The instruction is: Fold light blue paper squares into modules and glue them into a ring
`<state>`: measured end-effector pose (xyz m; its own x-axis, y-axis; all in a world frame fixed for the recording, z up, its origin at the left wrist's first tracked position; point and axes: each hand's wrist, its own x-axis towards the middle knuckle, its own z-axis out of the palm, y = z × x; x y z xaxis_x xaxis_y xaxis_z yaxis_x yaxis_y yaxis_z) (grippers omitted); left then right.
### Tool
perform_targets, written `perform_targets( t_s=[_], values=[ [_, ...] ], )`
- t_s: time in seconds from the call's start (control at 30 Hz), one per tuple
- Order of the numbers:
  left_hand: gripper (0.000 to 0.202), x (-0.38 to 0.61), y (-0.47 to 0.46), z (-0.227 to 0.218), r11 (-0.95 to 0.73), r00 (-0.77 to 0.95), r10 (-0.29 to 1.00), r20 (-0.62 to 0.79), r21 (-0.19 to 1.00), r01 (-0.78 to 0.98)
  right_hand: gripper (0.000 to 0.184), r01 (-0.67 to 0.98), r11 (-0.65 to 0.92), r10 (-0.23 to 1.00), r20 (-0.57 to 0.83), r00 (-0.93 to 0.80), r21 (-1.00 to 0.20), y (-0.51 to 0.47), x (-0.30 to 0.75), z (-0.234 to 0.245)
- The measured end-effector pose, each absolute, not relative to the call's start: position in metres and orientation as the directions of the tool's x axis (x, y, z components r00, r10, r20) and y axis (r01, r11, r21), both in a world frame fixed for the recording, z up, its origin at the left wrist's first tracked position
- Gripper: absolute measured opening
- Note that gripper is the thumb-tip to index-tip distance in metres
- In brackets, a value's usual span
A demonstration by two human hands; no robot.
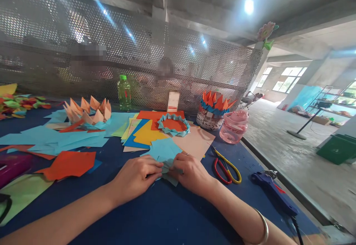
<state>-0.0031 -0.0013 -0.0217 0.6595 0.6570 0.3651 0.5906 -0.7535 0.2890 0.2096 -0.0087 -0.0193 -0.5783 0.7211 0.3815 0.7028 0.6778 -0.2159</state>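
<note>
Both my hands meet at the middle of the blue table (167,215) over a small folded piece of light blue paper (168,167). My left hand (136,176) pinches its left side with curled fingers. My right hand (190,172), a ring on one finger, presses and grips the right side. More light blue sheets (164,149) lie just behind the hands. A folded blue ring of paper points (174,124) rests on an orange sheet further back.
Red and yellow scissors (226,168) and a blue glue gun (274,193) lie to my right. Coloured sheets (66,163), orange paper crowns (87,111), a green bottle (124,93), a basket (213,117) and a pink jar (233,126) stand behind. A perforated metal screen (125,59) backs the table.
</note>
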Motion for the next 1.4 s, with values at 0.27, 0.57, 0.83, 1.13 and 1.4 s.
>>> perform_targets(
  t_s=[0.27, 0.57, 0.83, 1.13, 1.4],
  values=[
    [0.018, -0.004, 0.001, -0.023, -0.682, 0.595, 0.729, 0.338, 0.434, 0.589, 0.005, 0.703, 0.617, 0.785, 0.342, -0.517, -0.354, -0.006, 0.213, -0.019],
    [0.017, 0.001, -0.002, -0.015, -0.617, 0.502, 0.787, 0.359, 0.489, 0.616, 0.006, 0.732, 0.548, 0.835, 0.309, -0.455, -0.405, -0.007, 0.211, -0.021],
    [0.022, 0.003, 0.0, -0.016, -0.578, 0.447, 0.816, 0.368, 0.498, 0.646, 0.005, 0.793, 0.501, 0.862, 0.281, -0.422, -0.348, -0.01, 0.208, -0.022],
    [0.022, 0.009, 0.002, -0.017, -0.426, 0.31, 0.904, 0.296, 0.54, 0.726, 0.007, 0.801, 0.478, 0.877, 0.255, -0.408, -0.361, -0.009, 0.207, -0.021],
    [0.031, 0.013, 0.0, -0.011, -0.398, 0.305, 0.916, 0.261, 0.479, 0.783, 0.013, 0.802, 0.477, 0.877, 0.25, -0.41, -0.359, -0.009, 0.207, -0.022]
  ],
)
